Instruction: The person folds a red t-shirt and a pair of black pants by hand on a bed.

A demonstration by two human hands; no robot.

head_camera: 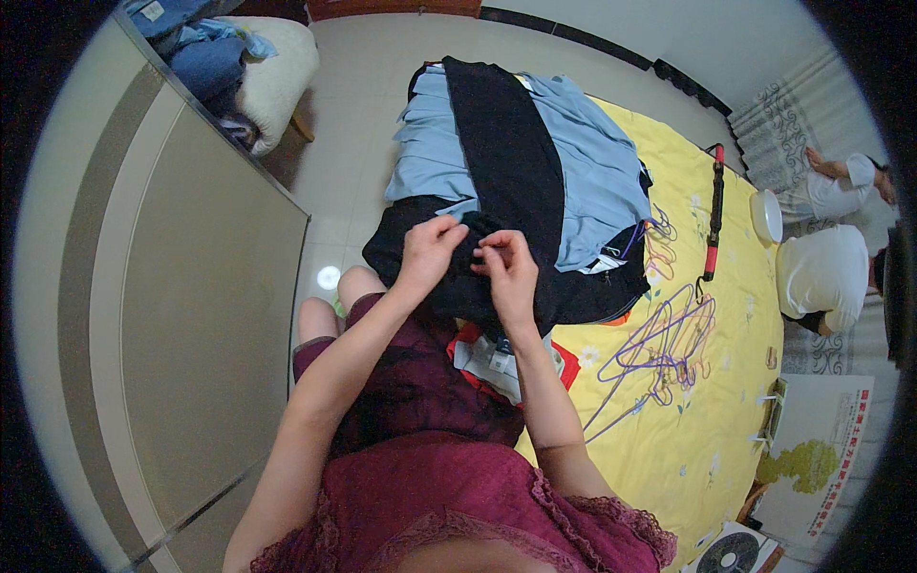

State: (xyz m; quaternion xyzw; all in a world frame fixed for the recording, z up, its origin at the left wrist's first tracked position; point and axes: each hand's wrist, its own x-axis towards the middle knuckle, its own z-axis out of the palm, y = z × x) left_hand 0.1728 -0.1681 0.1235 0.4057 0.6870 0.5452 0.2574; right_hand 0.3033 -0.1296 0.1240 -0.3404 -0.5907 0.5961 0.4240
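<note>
A black garment (501, 129) lies across a light blue garment (594, 165) at the bed's edge before me. My left hand (432, 251) pinches a bit of dark fabric near the blue cloth's lower edge, thumb against fingers. Just to its right, my right hand (509, 265) hovers at or on the black cloth with curled fingers; whether it grips any fabric cannot be told. Under my right forearm sits a folded pile of red and grey clothes (487, 365). Purple and pink wire hangers (659, 351) lie tangled to the right on the yellow bedsheet (645, 465).
A black and red rod with hooks (715, 215) and a white bowl (767, 216) are at the bed's far right. Two people (822, 276) are beyond it. A beige panel (208, 286) stands at left, with a clothes-laden white chair (283, 79) behind it. A fan-like round object (727, 555) is at lower right.
</note>
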